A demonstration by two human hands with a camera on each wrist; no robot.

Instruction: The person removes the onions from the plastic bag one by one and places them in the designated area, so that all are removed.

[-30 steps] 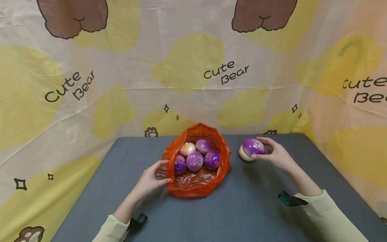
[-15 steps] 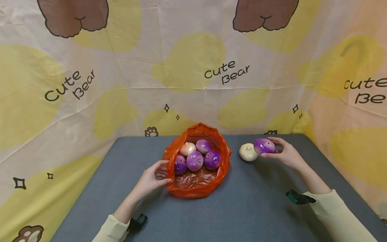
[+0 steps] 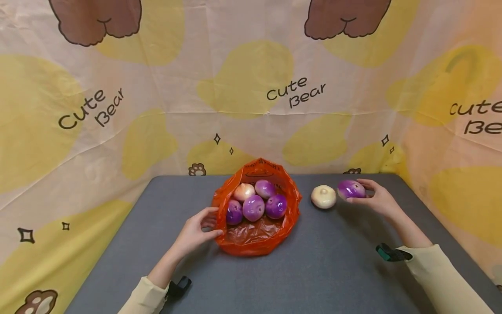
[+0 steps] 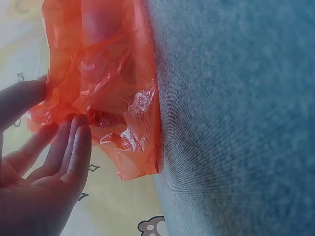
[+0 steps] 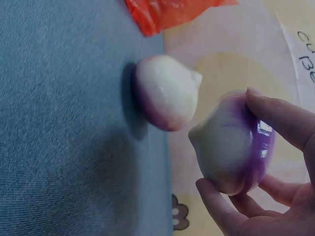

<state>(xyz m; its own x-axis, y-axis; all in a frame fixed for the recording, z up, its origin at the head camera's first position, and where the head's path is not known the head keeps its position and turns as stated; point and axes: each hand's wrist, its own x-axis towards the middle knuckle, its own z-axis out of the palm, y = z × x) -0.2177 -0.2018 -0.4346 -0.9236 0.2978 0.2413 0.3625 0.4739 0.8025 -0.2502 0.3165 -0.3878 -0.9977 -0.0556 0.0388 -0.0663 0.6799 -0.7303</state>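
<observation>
A red plastic bag lies on its side with its mouth facing me, holding several glossy purple-and-white onions. My left hand grips the bag's left edge, the thumb at the rim and the other fingers against the outside. In the left wrist view those fingertips press into the crinkled bag. To the right, my right hand holds another onion between thumb and fingers, raised over the table. Just left of it, a loose onion sits pale end up; the right wrist view has this onion beside the held onion.
Both hands work over a grey cloth-covered table. Behind it hangs a yellow-and-cream printed backdrop, close to the table's far edge. The bag stands between my left hand and the loose onion.
My right hand has moved right with its onion, away from the loose onion, which now shows fully. The left hand and the bag have stayed in place.
</observation>
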